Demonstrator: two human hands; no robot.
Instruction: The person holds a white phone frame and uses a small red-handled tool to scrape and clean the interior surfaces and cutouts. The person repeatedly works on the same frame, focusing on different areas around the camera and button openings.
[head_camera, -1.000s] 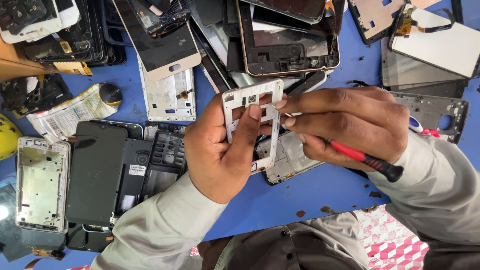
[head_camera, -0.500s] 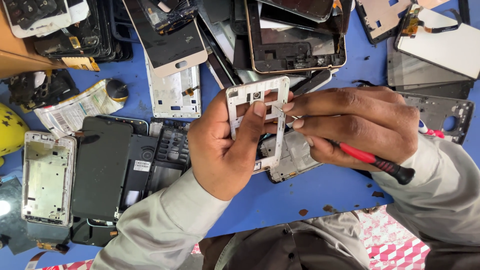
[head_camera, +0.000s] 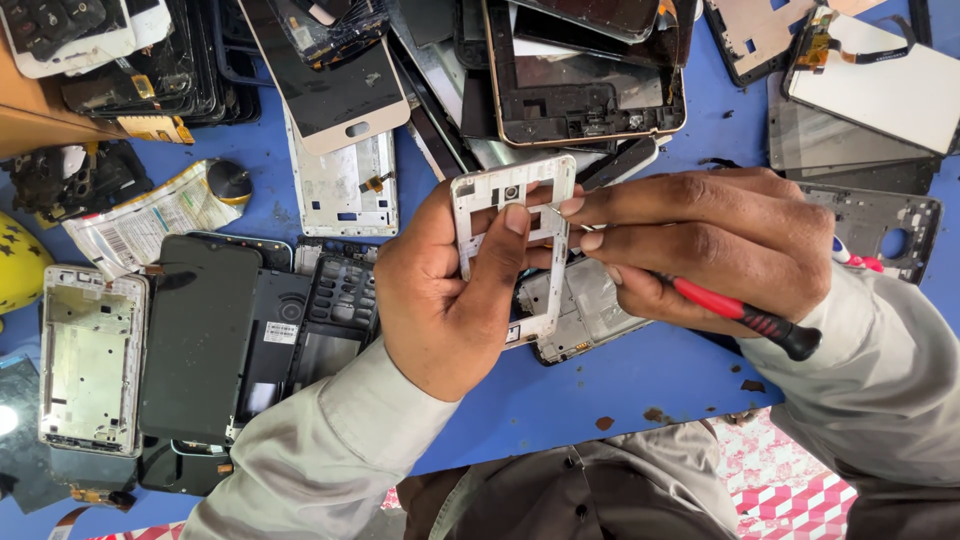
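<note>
centre frame: your left hand (head_camera: 440, 290) fingers clamp the white phone frame (head_camera: 510, 235), light, thin, brittle; hold its side rails. right hand (head_camera: 720, 245) fingers closed on the red screwdriver (head_camera: 745, 315).

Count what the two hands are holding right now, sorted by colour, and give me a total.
White: 1, the phone frame in the left hand.
Red and black: 1, the screwdriver in the right hand.
Total: 2 things held.
</note>
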